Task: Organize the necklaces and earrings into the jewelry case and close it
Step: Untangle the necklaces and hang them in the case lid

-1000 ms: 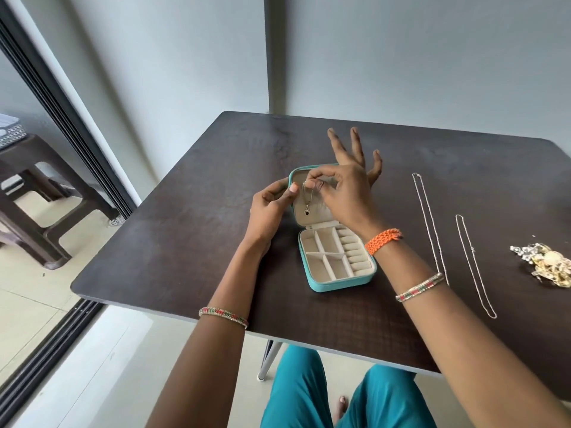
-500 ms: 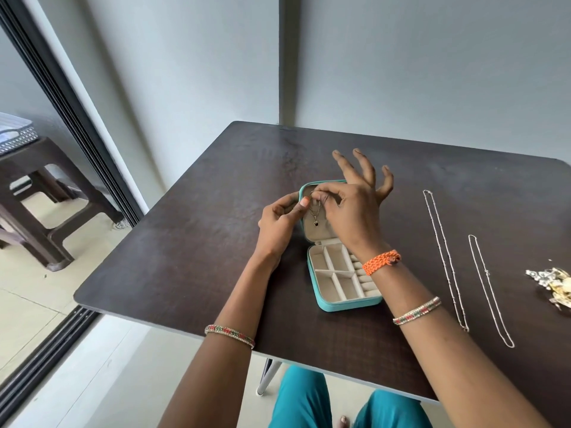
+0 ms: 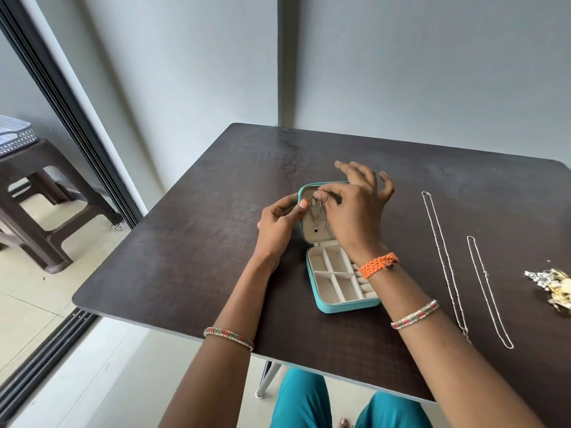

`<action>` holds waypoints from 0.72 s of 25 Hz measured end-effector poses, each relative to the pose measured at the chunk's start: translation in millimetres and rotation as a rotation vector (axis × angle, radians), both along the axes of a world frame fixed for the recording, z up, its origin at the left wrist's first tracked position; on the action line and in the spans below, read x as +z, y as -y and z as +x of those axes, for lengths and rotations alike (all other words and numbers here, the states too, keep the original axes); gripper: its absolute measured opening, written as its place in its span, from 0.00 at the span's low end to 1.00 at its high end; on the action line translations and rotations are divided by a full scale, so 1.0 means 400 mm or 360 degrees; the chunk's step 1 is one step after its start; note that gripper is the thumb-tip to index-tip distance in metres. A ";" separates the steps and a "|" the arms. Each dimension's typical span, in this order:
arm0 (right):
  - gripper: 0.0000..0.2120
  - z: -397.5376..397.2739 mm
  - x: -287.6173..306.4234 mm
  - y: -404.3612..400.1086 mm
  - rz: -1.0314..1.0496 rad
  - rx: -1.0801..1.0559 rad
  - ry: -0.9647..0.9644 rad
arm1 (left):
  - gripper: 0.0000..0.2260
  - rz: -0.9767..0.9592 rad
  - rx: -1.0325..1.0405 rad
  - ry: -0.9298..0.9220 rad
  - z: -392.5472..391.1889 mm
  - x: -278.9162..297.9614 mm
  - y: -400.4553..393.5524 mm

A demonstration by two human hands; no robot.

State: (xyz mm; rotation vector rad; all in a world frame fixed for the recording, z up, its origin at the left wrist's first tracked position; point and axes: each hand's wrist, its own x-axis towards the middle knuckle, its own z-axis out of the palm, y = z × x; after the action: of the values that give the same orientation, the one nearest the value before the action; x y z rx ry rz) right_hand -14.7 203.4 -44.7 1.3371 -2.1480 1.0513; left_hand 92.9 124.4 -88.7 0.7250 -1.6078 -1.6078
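I see a small teal jewelry case (image 3: 327, 307) lying open near the middle of a dark brown table (image 3: 185, 257), its lid (image 3: 304, 193) tipped back away from the person. The inside is cream: the base is split by thin dividers into small square compartments, with a row of ring rolls along its right side, partly hidden by the wrist. Against the lid's lining hangs a fine pendant necklace (image 3: 315, 219), its chain doubled into a narrow loop with a small dark stone at the bottom. The left hand (image 3: 278, 227) sits at the lid's left edge, fingers curled, thumb and forefinger pinching at the chain, as far as I can tell from this angle. The right hand (image 3: 352, 211) pinches the top of the chain with thumb and forefinger, its other fingers fanned out above the lid. To the right, well apart from the case, two long silver chains lie stretched out side by side: a beaded chain (image 3: 445, 264) and a thinner chain (image 3: 488, 291). At the far right edge sits a cluster of gold and silver earrings (image 3: 553, 287).
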 end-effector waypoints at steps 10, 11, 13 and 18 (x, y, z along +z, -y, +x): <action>0.05 0.007 -0.002 -0.014 0.0059 -0.0110 -0.0127 | 0.15 0.0003 0.0018 -0.0027 -0.003 -0.002 0.001; 0.05 0.008 -0.001 -0.014 0.0058 -0.0091 -0.0123 | 0.16 0.0007 0.0015 -0.0033 -0.003 -0.003 0.001; 0.05 0.011 0.000 -0.012 0.0079 -0.0002 -0.0133 | 0.16 0.0006 0.0008 -0.0046 -0.001 -0.002 0.001; 0.17 0.031 0.001 -0.043 0.0144 0.0053 -0.0070 | 0.18 -0.0009 0.0016 -0.0036 -0.002 -0.004 0.001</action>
State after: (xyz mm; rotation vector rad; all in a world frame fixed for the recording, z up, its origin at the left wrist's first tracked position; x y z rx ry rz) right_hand -2.5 220.4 -44.4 1.4284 -2.1711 0.9380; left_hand 92.0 124.0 -90.1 0.7083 -1.5895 -1.5981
